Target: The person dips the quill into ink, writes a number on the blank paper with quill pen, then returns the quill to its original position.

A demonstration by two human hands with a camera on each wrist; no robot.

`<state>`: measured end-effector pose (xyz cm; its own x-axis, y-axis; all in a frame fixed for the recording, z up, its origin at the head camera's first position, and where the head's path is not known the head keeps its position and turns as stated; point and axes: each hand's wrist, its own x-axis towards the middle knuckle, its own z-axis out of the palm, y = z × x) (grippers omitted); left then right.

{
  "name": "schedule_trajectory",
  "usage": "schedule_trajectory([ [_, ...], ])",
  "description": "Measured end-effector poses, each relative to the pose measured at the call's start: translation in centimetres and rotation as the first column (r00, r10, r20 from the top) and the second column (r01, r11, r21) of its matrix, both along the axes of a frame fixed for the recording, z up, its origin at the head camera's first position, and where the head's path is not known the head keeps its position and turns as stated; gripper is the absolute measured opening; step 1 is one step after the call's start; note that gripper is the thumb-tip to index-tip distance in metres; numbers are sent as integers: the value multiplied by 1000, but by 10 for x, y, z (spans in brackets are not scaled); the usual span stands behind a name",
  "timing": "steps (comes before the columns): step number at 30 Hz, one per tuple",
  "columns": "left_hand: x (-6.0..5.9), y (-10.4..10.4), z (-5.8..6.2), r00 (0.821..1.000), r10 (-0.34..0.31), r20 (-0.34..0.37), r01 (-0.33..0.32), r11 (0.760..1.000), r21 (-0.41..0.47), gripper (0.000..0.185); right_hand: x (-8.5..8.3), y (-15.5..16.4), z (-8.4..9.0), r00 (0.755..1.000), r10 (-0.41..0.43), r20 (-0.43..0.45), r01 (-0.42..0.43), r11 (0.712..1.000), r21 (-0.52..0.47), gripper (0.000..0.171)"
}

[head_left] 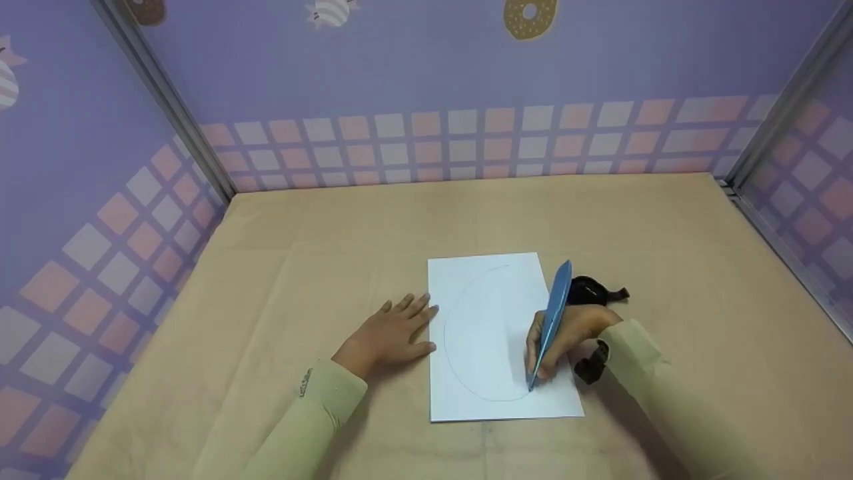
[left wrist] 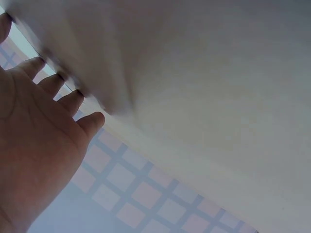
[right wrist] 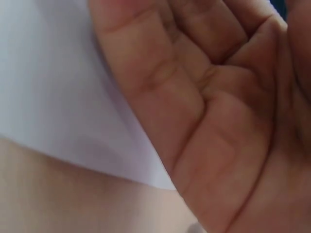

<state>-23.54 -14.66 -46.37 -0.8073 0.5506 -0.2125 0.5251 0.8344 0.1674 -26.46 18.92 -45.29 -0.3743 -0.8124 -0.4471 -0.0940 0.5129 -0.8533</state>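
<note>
A white sheet of paper lies on the table and bears a thin curved line, like the left part of a large oval. My right hand grips a long blue pen, its tip touching the sheet at the lower end of that line. At the sheet's left edge my left hand rests with fingers spread, the fingertips at the paper's border. In the left wrist view the left hand's palm shows with its fingers extended. The right wrist view shows the right hand's curled fingers and palm beside the paper; the pen's tip is hidden there.
A black rounded object with a small tab sits just behind the right hand. A dark piece shows by the right cuff. The beige-covered table is bounded by patterned walls and metal posts.
</note>
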Motion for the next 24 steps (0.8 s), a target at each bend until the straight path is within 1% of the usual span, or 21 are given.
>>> schedule_trajectory([
  [8, -1, -1, -2, 1000, -3, 2, 3, 1000, -7, 70, -2, 5, 2, 999, -52, 5, 52, 998, 22, 22],
  [10, -1, -1, -2, 1000, -5, -4, 5, 1000, -5, 70, -2, 7, 3, 996, -86, -5, 86, 995, 47, 24],
  [13, -1, -1, -3, 1000, 4, 0, -4, 1000, -8, 71, -1, 10, 6, 986, -168, -7, 168, 982, 85, 29],
  [16, 0, -2, -3, 1000, 14, 9, -14, 1000, -1, 71, 0, 13, 8, 978, -206, -11, 206, 974, 90, 31],
  [17, 0, -2, -3, 1000, 16, 12, -16, 1000, 1, 71, 0, 13, 9, 981, -195, -18, 196, 977, 84, 30],
  [20, 0, -2, -2, 1000, 13, 10, -13, 1000, 12, 70, -3, 14, 9, 990, -127, -54, 131, 989, 66, 24],
  [23, 0, -1, -2, 1000, 10, 9, -11, 1000, 14, 70, -7, 16, 10, 993, -101, -67, 106, 992, 68, 21],
  [24, 0, -1, -2, 1000, 11, 9, -11, 1000, 11, 70, -7, 17, 10, 991, -120, -66, 125, 989, 77, 22],
])
